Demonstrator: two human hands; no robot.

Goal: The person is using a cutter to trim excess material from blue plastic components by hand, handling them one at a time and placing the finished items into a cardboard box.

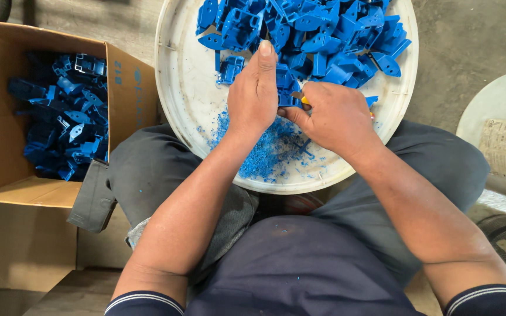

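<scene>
Our left hand (pixel 255 93) pinched a blue plastic part (pixel 288 96) over the white tray (pixel 177 88); our right hand (pixel 335 114) gripped a small knife (pixel 303 100) against it. Heaped parts (pixel 323 35) crowded ahead, shavings (pixel 265 152) beneath, a cardboard box (pixel 7 175) left.

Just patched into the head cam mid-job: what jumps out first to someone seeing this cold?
The heap of bright blue plastic parts filling the far half of the round white tray on the person's lap. At its near edge the left hand and right hand meet over one blue piece, the right gripping a small yellow-handled tool, with blue shavings strewn below. To the left, a cardboard box holds more blue parts.
</scene>
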